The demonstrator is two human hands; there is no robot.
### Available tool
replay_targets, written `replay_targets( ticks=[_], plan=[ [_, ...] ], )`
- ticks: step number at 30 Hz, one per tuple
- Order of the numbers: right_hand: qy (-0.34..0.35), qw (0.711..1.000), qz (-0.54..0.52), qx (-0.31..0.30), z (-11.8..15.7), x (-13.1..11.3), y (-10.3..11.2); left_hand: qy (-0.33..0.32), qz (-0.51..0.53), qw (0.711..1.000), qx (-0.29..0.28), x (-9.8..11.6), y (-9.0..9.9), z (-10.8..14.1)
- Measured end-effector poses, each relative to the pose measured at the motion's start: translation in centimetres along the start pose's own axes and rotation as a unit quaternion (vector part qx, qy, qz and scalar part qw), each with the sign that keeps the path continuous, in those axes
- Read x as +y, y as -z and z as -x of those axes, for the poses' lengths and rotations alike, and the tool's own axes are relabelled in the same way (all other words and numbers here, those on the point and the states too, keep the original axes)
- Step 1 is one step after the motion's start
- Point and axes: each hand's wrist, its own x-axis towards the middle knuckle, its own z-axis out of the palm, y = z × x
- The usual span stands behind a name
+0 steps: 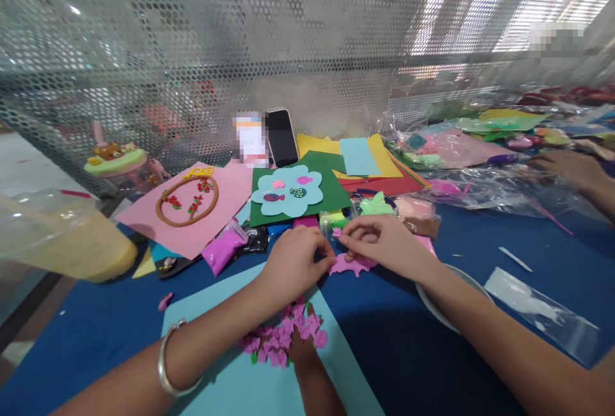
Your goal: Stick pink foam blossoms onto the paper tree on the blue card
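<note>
My left hand (295, 262) has thumb and finger pinched at the left edge of a flattened piece of pink clay (353, 266) on the blue tablecloth. Just above that clay, my right hand (384, 243) holds a small bit of pink clay (337, 232) between its fingertips. Below my left forearm lies a light blue sheet of paper (230, 390). On it is a clay tree with a brown trunk (312, 371), pink blossoms (283, 337) and a few green leaves. My left forearm covers part of the sheet.
A tilted plastic cup (96, 243) of yellow drink stands at left. Behind my hands are a pink card (144, 217), a green card (331, 198), clay packets (223, 246) and a phone (282, 137). A round dish (446, 320) sits under my right forearm. Another person's hand (571, 169) is at right.
</note>
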Motion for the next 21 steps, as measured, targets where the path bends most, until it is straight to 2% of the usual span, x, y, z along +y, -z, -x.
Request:
replay_targets(
  ticks=[6,11,16,21],
  plan=[
    [0.019,0.999,0.033,0.018,-0.1,0.5,0.0,-0.014,0.018,1.000,0.009,-0.2,0.1,0.0],
    [0.021,0.999,0.038,0.015,0.0,0.4,0.0,0.019,0.115,0.993,0.025,-0.7,0.3,-0.3],
    [-0.003,0.999,0.028,0.035,-0.1,0.3,-0.1,0.101,0.260,0.957,0.079,-0.7,0.6,-0.8],
    [-0.008,0.993,-0.088,0.080,-0.5,0.7,0.1,0.158,0.373,0.908,0.111,0.4,0.9,-0.5]
  ],
)
